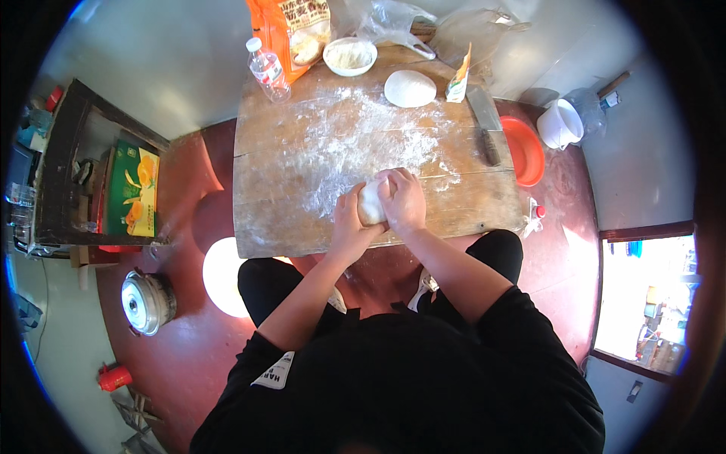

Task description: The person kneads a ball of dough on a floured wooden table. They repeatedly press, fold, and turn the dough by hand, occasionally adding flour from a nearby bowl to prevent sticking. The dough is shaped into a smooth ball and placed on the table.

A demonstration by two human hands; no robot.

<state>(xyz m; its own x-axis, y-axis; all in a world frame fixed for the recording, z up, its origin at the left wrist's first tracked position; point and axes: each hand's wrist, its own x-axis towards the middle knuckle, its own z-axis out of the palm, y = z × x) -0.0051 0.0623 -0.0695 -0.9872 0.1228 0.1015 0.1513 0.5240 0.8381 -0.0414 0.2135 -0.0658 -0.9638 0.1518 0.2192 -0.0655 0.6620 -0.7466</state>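
Both of my hands are around a lump of white dough [371, 203] near the front edge of a floured wooden board [272, 170]. My left hand [350, 218] cups its left and lower side. From the right, my right hand [405, 198] lies over it, fingers curled across the top, hiding part of the dough. A second, smooth dough ball [410, 89] rests towards the back of the board. Loose flour [363, 136] is spread across the middle.
At the back stand a plastic bottle [269, 71], an orange flour bag [289, 34], a bowl of flour [350, 55] and a small packet [459, 76]. A cleaver [485, 122] lies along the right side. Beyond that edge are an orange basin [522, 150] and a white bucket [560, 125].
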